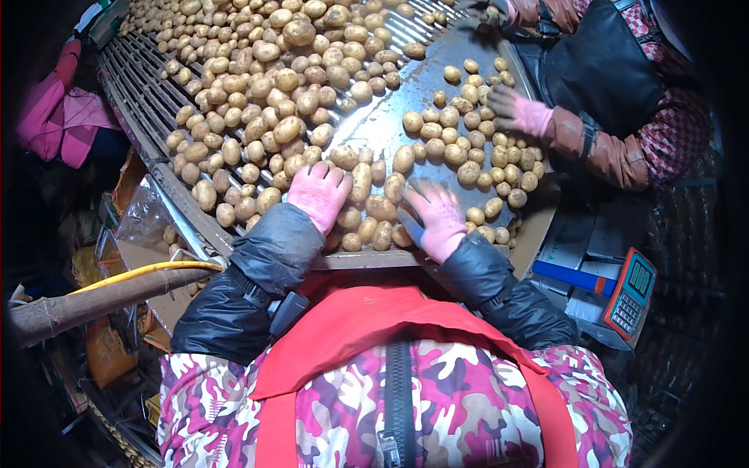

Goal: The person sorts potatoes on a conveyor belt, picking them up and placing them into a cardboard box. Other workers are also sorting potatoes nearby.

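Observation:
My left hand (320, 193), in a pink work glove, lies palm down on potatoes at the near edge of the sorting table, fingers spread and pointing away from me. My right hand (434, 217), in a matching glove and slightly blurred, rests fingers apart beside another group of potatoes. Between the two hands sits a cluster of larger potatoes (381, 208) against the table's front lip (368, 260). Neither hand is closed around a potato. Smaller potatoes (449, 117) lie on the metal sheet (374, 126) beyond my right hand.
A large heap of potatoes (263, 88) covers the slatted grate (137, 76). At right, a co-worker's gloved hand (518, 109) touches potatoes. A digital scale display (631, 295) stands at lower right. A wooden pole (111, 301) and yellow hose (146, 270) reach the table at left.

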The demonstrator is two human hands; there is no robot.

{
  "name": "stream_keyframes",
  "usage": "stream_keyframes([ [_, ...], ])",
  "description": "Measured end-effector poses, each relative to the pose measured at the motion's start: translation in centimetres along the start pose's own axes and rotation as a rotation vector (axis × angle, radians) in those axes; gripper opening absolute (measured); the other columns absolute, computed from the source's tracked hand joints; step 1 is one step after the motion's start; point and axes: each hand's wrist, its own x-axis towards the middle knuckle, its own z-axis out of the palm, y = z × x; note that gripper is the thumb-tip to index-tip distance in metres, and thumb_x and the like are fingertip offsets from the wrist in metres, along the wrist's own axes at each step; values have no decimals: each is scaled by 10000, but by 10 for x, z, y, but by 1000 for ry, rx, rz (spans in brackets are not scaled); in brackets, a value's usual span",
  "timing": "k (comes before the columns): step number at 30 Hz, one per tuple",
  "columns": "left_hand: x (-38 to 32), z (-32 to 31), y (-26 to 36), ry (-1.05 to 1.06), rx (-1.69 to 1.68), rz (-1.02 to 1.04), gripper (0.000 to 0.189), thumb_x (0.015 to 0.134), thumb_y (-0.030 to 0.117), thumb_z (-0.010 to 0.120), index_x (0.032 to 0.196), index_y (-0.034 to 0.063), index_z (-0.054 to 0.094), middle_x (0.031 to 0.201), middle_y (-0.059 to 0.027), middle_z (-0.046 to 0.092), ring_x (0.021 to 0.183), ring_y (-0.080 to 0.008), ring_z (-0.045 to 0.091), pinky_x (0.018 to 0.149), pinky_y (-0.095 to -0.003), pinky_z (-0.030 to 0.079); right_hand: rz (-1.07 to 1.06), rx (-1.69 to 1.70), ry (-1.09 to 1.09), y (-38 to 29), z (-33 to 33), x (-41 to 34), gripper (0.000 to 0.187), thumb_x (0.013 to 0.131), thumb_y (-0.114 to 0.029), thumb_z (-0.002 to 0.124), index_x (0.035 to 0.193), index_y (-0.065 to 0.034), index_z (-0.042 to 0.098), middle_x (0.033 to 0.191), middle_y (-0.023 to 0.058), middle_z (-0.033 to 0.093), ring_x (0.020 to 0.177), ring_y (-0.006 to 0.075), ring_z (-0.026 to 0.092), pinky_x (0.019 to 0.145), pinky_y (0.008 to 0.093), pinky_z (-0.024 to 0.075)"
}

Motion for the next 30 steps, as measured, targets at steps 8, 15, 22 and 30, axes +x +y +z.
stream_keyframes([
  [8, 66, -3, 3, -613, 231, 26, 446, 933, 278, 710, 1363, 177, 650, 1216, -97, 697, 1126, -279, 703, 843, -436, 599, 63, -28, -315, -35, 5, 139, 450, 886, -202, 721, 1323, -119, 653, 1332, 186, 625, 1260, 382, 612, 1075, 513, 474],
  [15, 51, -5, 0, -619, 71, -231, 393, 949, 215, 664, 1322, 106, 600, 1171, -155, 737, 1079, -338, 746, 888, -481, 606, 145, 104, -536, -43, 15, 142, 436, 915, -222, 648, 1345, -148, 637, 1372, 220, 589, 1270, 398, 619, 1040, 503, 526],
  [22, 23, -27, -23, -342, -589, -506, 470, 898, 226, 752, 1318, 99, 584, 1012, -141, 733, 898, -263, 748, 772, -429, 592, 374, 478, -162, -7, 29, 120, 458, 910, -324, 759, 1273, -55, 683, 1211, 207, 697, 1159, 322, 679, 1018, 434, 538],
  [30, -47, -4, 24, -131, -2796, -687, 582, 1039, 451, 640, 1519, 151, 505, 1446, -174, 602, 1260, -407, 653, 985, -548, 594, -60, 806, 116, -39, -24, 69, 397, 900, -73, 793, 1286, -74, 701, 1042, 89, 703, 901, 184, 720, 795, 317, 591],
])
